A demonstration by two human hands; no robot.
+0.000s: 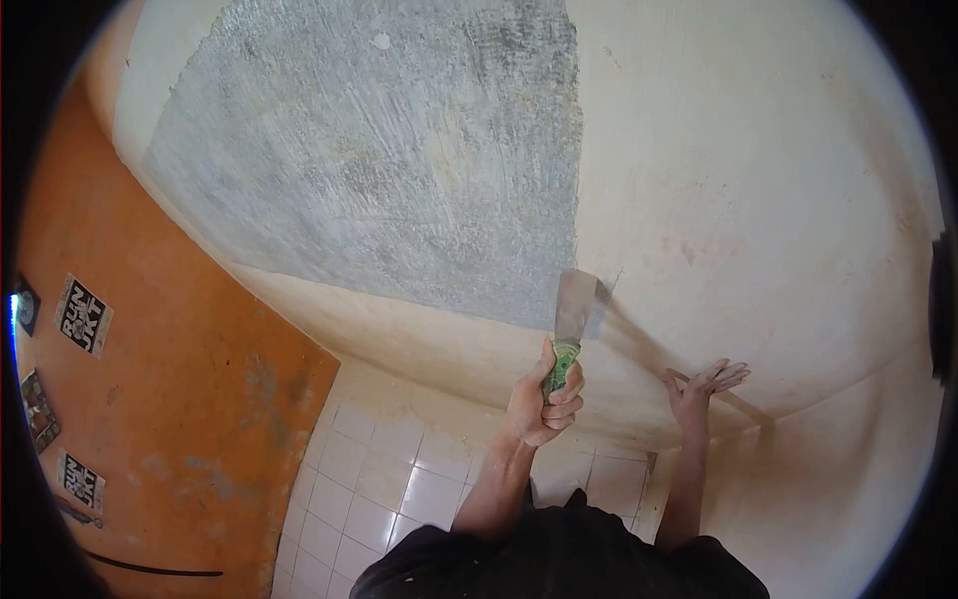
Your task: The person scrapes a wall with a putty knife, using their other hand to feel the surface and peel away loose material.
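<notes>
Left hand (544,404), grip closed on scraper (574,304) beside scraped patch (379,150); right hand (704,384) splayed open on wall (778,200), which a steep blade could gouge.

One scraper (574,311) and two hands are counted: one left hand (537,404), one right hand (699,384). One grey patch (379,150) is seen. On the orange wall (200,399) at the left, two lettered stickers (83,315) and two other stickers (40,409) are counted.
</notes>
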